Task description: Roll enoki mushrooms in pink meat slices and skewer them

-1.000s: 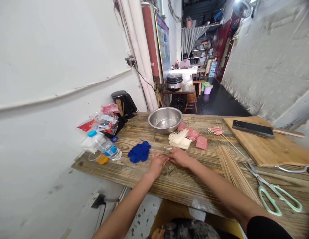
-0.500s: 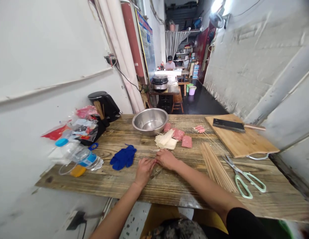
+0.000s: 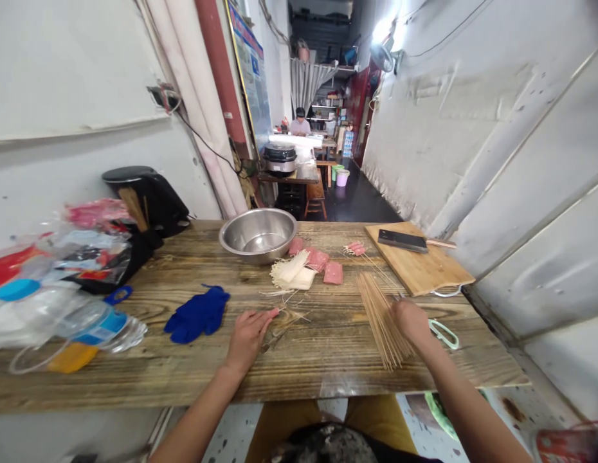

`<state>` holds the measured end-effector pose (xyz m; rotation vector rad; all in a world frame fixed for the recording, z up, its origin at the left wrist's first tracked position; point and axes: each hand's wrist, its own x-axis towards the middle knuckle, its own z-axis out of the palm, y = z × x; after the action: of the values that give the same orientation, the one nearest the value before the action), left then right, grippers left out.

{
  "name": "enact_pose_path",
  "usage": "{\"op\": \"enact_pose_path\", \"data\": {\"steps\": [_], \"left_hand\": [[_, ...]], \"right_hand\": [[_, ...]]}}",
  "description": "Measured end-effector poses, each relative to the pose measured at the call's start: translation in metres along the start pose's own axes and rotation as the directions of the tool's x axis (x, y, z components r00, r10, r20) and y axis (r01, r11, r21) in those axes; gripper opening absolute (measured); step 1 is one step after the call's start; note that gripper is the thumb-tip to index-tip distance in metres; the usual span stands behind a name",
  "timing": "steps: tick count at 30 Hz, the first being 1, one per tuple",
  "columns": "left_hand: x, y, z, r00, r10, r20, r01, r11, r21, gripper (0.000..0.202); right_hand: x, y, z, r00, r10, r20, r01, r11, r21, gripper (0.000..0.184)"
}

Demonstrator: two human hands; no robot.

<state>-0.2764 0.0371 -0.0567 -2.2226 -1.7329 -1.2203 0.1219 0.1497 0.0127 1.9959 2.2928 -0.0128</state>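
Head view: left hand (image 3: pixel 248 331) low over the bench (image 3: pixel 308 360), fingers drawn together on a small pink bit (image 3: pixel 274 313) at the tips, pale strands just beyond; too small to tell more. Right hand (image 3: pixel 409 319) curled over the scissors (image 3: pixel 455 335), right beside the loose skewers (image 3: pixel 376 321); handle loop out to its right, grip hidden, can't tell how closed. Between and beyond the hands: mushrooms (image 3: pixel 296 273), pink meat slices (image 3: pixel 332 272) just right of them. Containers: steel bowl (image 3: pixel 238 239) beyond left hand, upright, shiny inner bottom visible. Far left of left hand, black holder (image 3: pixel 150 239) with wooden sticks (image 3: pixel 134 209) upright in it; plastic packets (image 3: pixel 89 251) beside it; clear bottle (image 3: pixel 99 328), blue cap, tipped over, fill level unclear. Blue glove (image 3: pixel 197 316) just left of left hand. Beyond right hand, cutting board (image 3: pixel 438 273), cleaver (image 3: pixel 402 240) on it; small skewered rolls (image 3: pixel 355 248) near its left edge.
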Motion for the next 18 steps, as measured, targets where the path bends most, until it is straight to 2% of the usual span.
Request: {"op": "enact_pose_path", "data": {"steps": [6, 11, 13, 15, 18], "left_hand": [[0.003, 0.004, -0.001, 1.000, -0.005, 0.019, 0.005, 1.000, 0.012, 0.027], [0.005, 0.005, -0.001, 0.999, -0.033, 0.030, 0.032, 0.999, 0.039, 0.026], [0.006, 0.005, -0.001, 0.999, -0.044, 0.026, 0.043, 0.998, 0.040, 0.025], [0.007, 0.005, -0.001, 0.998, -0.063, 0.016, 0.062, 0.997, 0.041, 0.024], [0.008, 0.006, 0.000, 0.997, -0.082, -0.004, 0.082, 0.996, 0.040, 0.023]], "right_hand": [[-0.002, 0.000, 0.007, 0.996, 0.062, 0.058, -0.064, 0.997, 0.034, 0.030], [0.002, 0.013, 0.004, 0.996, 0.060, 0.058, -0.065, 0.994, 0.085, 0.029], [0.002, 0.017, 0.003, 0.999, 0.043, -0.009, -0.042, 0.994, 0.098, 0.029], [-0.001, 0.015, 0.001, 0.988, 0.033, -0.150, -0.010, 0.989, 0.150, 0.028], [-0.016, -0.007, 0.001, 0.930, -0.001, -0.366, 0.115, 0.950, 0.289, 0.029]]}}
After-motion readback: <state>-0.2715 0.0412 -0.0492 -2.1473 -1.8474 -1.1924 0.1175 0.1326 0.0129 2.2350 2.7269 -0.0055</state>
